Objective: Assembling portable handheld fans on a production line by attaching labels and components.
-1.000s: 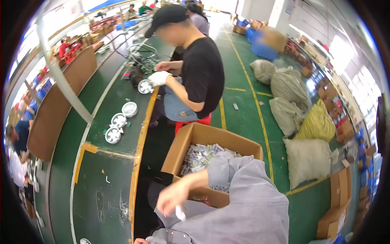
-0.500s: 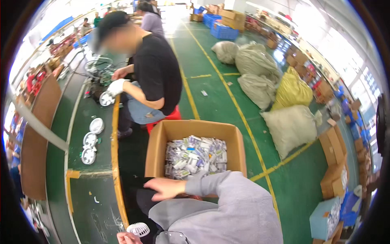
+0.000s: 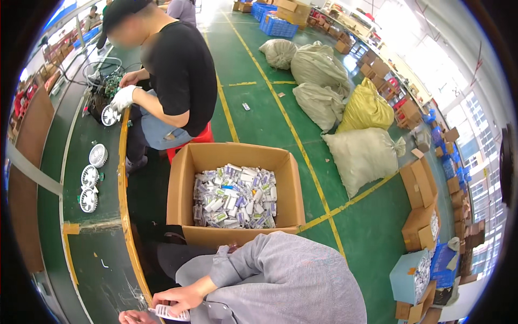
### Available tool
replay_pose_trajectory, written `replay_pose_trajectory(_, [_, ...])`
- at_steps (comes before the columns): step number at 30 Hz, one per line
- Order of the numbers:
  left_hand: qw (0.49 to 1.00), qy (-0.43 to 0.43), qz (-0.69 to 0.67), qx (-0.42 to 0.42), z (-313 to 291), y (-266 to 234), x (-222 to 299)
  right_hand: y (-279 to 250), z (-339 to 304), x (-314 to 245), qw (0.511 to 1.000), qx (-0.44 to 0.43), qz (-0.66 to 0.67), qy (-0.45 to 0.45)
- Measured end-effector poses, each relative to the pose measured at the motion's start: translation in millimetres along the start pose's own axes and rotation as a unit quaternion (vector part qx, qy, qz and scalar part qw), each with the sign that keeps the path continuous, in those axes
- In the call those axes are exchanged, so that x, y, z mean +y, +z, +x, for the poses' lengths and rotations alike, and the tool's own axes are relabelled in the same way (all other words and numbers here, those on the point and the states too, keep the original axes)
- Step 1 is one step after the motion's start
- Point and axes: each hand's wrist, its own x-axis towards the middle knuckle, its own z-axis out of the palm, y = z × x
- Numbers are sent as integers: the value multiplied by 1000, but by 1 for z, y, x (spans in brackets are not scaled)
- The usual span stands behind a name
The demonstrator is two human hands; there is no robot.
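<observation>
My right hand (image 3: 182, 298) comes out of a grey sleeve at the bottom edge and pinches a white ribbed plastic fan part (image 3: 170, 312) over the rim of the green bench (image 3: 102, 281). My left hand (image 3: 133, 317) shows only its knuckles at the frame's lower edge, touching the left end of that part; its grip is hidden. Just beyond my arm stands an open cardboard box (image 3: 236, 157) filled with several small white and blue packets (image 3: 234, 196).
A co-worker in a black shirt (image 3: 181, 70) sits ahead on a red stool with a white-gloved hand (image 3: 123, 98) on a small fan. Three white round fans (image 3: 89, 177) lie on the bench. Filled sacks (image 3: 362, 157) and stacked cartons (image 3: 421, 208) stand to the right on the green floor.
My right hand has drawn back from the box to the bench edge and joined my left hand on the white fan part. My view has swung right, toward the box.
</observation>
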Motion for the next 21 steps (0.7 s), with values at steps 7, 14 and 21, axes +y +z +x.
replay_pose_trajectory(7, [955, -90, 253, 123, -10, -113, -114, -32, 48, -27, 738, 109, 632, 209])
replay_pose_trajectory(14, [788, -112, 603, 56, -87, -163, -200, -118, 75, -65, 761, 84, 630, 131])
replay_pose_trajectory(21, [846, -143, 487, 163, -89, -160, -157, -111, 100, -67, 849, 90, 502, 138])
